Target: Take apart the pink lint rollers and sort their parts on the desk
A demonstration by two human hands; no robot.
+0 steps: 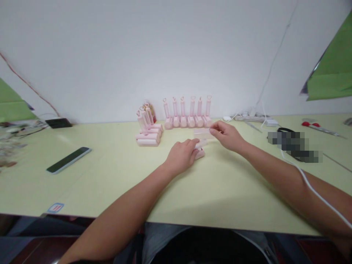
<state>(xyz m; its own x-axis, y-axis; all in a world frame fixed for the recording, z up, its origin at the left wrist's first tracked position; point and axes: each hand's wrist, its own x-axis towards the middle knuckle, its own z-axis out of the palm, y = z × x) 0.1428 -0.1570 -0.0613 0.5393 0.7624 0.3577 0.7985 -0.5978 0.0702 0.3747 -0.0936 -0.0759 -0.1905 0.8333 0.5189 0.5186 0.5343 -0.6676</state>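
My left hand (181, 157) is closed around a small pink piece (200, 154) lying on the table, its far end covered by my fingers. A clear part (200, 143) shows at my left fingertips. Between thumb and fingers, my right hand (225, 135) pinches a thin, clear strip (202, 133) just above that piece. Behind my hands, several pink blocks (183, 122) stand in a row, each with an upright clear pink tube (191, 107) topped by a small loop. To the left, more pink pieces (148, 138) lie stacked, with similar tubes upright on them.
On the left of the pale yellow table (115, 183) lie a phone (68, 160) and a black device (58, 123). At the right are a power strip (251, 117), red-handled scissors (316, 125) and a blurred-out dark item (294, 143). A white cable (305, 179) crosses my right forearm.
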